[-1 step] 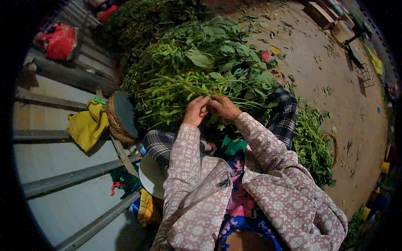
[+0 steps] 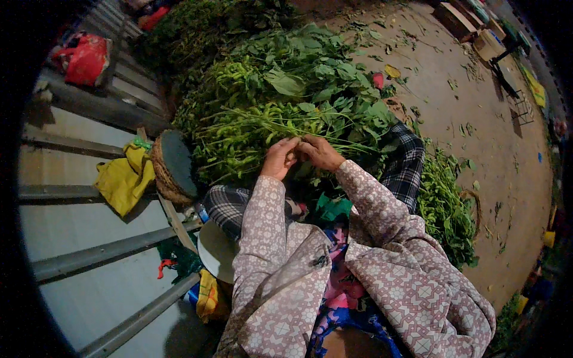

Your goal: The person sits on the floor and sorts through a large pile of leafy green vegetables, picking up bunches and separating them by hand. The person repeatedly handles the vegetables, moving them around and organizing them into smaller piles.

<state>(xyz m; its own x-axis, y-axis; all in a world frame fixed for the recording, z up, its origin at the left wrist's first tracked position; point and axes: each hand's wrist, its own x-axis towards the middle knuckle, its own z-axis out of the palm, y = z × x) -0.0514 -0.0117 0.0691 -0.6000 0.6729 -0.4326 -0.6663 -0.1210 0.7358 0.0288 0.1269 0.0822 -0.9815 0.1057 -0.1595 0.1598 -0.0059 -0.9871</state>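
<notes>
Green stems (image 2: 258, 123) on near side of leafy pile (image 2: 325, 67); my left hand (image 2: 279, 159), right hand (image 2: 323, 154) meet there, fingers curled, can't tell what's pinched. Likely close fingerwork; next move needs light touch.

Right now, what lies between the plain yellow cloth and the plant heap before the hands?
In the head view, a round, woven-sided object with a dark face lies between the yellow cloth and plant heap.
</notes>
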